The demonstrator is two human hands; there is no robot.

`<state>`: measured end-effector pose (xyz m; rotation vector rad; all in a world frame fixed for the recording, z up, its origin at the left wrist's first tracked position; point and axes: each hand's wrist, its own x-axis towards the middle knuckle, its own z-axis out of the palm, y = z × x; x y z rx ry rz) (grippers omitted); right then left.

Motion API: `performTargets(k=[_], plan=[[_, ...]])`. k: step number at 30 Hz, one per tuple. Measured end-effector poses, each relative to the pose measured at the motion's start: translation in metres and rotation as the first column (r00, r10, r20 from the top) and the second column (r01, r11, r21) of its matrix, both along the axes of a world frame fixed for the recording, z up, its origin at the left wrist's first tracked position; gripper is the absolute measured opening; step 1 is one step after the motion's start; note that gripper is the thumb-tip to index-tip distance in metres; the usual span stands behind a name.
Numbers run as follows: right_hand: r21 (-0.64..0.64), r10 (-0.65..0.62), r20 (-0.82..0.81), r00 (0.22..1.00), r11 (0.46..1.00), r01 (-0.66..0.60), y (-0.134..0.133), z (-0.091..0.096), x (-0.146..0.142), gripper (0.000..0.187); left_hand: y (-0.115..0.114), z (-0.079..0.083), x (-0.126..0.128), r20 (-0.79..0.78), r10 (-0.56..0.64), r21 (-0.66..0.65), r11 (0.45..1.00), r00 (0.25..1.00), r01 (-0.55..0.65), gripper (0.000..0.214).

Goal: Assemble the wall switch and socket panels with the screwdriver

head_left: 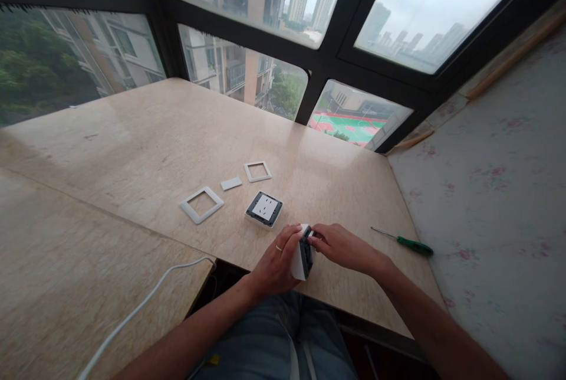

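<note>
My left hand (277, 261) is wrapped round a white wall-socket module (302, 255) with a dark back, held on edge just above the near rim of the marble sill. My right hand (342, 246) pinches the top of the same module with its fingertips. Just beyond my hands lies a second socket (264, 209), face up, white front in a grey body. Farther out lie a large white frame (201, 205), a small white frame (257, 172) and a small white cover plate (231, 183).
A green-handled screwdriver (405, 242) lies on the beige marble sill (132, 144) to the right of my hands. A white cable (145, 300) runs over the near left slab. A floral cushion (495, 203) lies at the right; dark-framed windows stand behind.
</note>
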<state>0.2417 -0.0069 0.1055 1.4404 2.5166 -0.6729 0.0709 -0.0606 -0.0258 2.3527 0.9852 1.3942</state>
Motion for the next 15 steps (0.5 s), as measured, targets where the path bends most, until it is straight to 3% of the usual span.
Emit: performTargets(k=[6,15], plan=[[0.017,0.063,0.162,0.985,0.998,-0.067,0.004,0.014,-0.013,0.026,-0.002,-0.003,0.001,-0.01,-0.004,0.021,1.0,1.0,0.004,0.092],[0.009,0.015,0.259,0.966,1.0,-0.017,0.011,0.01,-0.021,0.024,-0.004,-0.004,0.005,0.022,0.013,-0.025,1.0,1.0,-0.013,0.094]])
